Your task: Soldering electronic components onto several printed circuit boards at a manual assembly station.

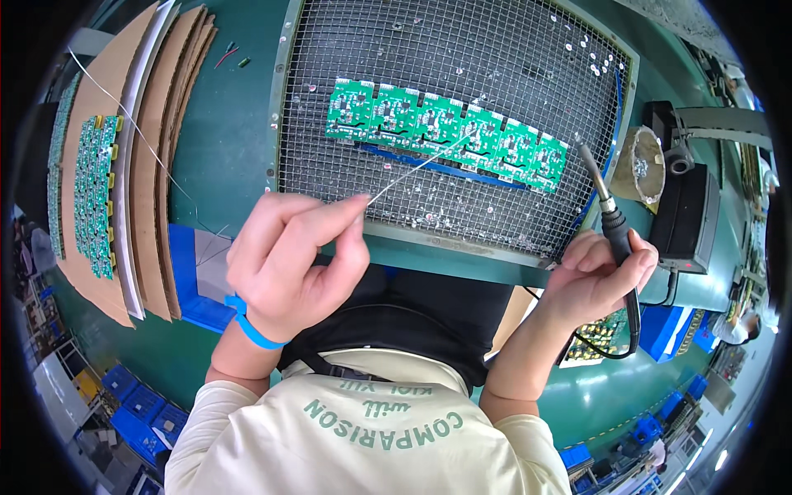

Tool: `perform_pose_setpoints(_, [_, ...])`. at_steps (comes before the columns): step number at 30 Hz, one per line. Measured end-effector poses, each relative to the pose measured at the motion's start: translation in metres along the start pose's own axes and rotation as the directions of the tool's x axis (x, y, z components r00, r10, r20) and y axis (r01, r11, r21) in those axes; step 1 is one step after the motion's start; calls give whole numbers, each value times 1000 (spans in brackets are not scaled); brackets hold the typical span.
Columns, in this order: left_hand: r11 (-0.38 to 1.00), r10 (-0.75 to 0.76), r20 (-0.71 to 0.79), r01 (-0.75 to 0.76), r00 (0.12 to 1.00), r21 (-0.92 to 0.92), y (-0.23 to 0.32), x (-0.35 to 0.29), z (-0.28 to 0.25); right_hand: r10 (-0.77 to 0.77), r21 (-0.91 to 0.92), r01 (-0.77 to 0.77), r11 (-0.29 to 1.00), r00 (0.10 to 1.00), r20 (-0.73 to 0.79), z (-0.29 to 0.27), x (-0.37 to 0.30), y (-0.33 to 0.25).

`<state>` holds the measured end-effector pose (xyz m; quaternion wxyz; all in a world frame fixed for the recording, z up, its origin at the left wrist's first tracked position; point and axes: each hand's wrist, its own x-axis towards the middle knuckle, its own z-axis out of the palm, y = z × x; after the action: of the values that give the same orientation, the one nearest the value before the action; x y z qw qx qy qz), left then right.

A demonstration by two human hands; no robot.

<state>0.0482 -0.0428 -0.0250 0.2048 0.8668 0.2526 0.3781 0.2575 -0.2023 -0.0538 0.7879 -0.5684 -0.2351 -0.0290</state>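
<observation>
My left hand, wearing a blue wristband, pinches a thin silvery solder wire between thumb and forefinger. The wire's far end reaches over a panel of several joined green circuit boards, near its middle; whether it touches the board I cannot tell. The panel lies slightly tilted on a wire mesh in a metal frame, with a blue strip along its near edge. In my right hand is a soldering iron, gripped by its black handle. Its tip points away from me, apart from the panel's right end.
Right of the mesh stand a brownish round cup and a black box. Stacked cardboard sheets stand at the left, with more green boards against them. White bits and small loose parts lie about.
</observation>
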Motion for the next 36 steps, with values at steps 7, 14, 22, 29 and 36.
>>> perform_pose_setpoints(7, [1000,-23,-13,23,1000,-9,5,9,2,-6,-7,6,1000,1000,14,-1,-1,2])
perform_pose_setpoints(14, [1000,-9,69,9,998,-3,10,1,-7,-23,-8,24,1000,999,21,0,-2,3])
perform_pose_setpoints(22, [995,-82,-6,83,997,56,3,0,-18,-44,-29,45,999,999,23,-1,-1,2])
perform_pose_setpoints(29, [991,-132,-73,134,988,23,-5,7,-16,-69,-55,67,996,997,-45,4,-4,3])
perform_pose_setpoints(36, [999,-44,-83,44,996,-6,-13,10,-7,-90,-94,84,992,994,-60,7,-3,3])
